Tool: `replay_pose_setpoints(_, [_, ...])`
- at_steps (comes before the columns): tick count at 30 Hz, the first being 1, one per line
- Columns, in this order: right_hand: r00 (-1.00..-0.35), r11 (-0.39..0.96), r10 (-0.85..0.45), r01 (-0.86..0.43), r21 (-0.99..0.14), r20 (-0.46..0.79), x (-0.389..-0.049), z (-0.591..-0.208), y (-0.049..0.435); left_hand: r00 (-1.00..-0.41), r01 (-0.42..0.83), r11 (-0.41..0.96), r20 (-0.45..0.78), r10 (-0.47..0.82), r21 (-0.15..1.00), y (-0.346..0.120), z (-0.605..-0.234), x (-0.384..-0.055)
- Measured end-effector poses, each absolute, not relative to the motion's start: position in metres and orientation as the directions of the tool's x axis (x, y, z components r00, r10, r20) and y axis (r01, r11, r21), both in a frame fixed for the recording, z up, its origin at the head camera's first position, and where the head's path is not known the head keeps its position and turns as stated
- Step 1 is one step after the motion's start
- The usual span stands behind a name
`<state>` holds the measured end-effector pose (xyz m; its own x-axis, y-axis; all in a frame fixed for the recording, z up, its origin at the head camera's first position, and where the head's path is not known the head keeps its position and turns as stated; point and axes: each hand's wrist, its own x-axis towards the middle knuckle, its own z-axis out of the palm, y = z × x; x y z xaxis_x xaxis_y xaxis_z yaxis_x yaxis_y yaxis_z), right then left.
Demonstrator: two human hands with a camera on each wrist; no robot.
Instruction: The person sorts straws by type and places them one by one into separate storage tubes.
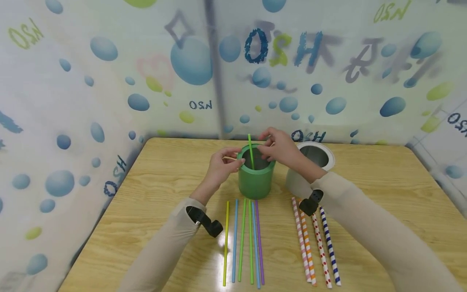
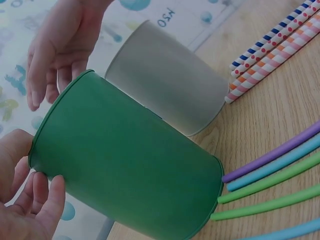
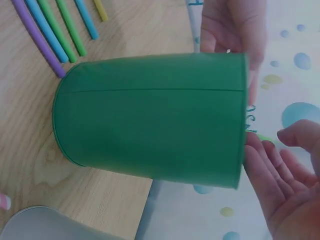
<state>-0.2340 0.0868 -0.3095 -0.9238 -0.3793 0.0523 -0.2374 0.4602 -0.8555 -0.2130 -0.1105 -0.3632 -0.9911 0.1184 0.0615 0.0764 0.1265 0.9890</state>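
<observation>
A green can (image 1: 255,182) stands upright near the back of the table, its mouth facing up. One light-green straw (image 1: 250,150) leans inside it, its top above the rim. My left hand (image 1: 222,168) holds the can's left rim with curled fingers; that hand (image 2: 27,185) shows at the rim in the left wrist view. At the opposite side of the mouth is my right hand (image 1: 279,150), apart from the straw. Its fingers (image 3: 270,175) lie loosely extended by the rim in the right wrist view, with the thumb spread away.
A white can (image 1: 297,182) stands right of the green one, partly behind my right forearm. Several plain straws, including a yellow straw (image 1: 226,243) and a purple straw (image 1: 260,243), lie in front. Several patterned straws, among them a blue-striped straw (image 1: 330,247), lie further right. A printed wall (image 1: 248,81) borders the back.
</observation>
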Motion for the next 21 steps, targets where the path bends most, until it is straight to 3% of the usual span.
replay_pose_setpoints(12, [-0.914, 0.384, -0.383, -0.288, -0.877, 0.133, -0.191, -0.324, 0.104, -0.988, 0.080, 0.115, 0.064, 0.139, 0.990, -0.110, -0.359, -0.211])
replay_pose_setpoints(21, [-0.872, 0.364, -0.485, -0.268, -0.892, 0.064, -0.167, -0.344, 0.110, -0.989, 0.097, 0.101, 0.084, 0.125, 0.990, -0.111, -0.367, -0.215])
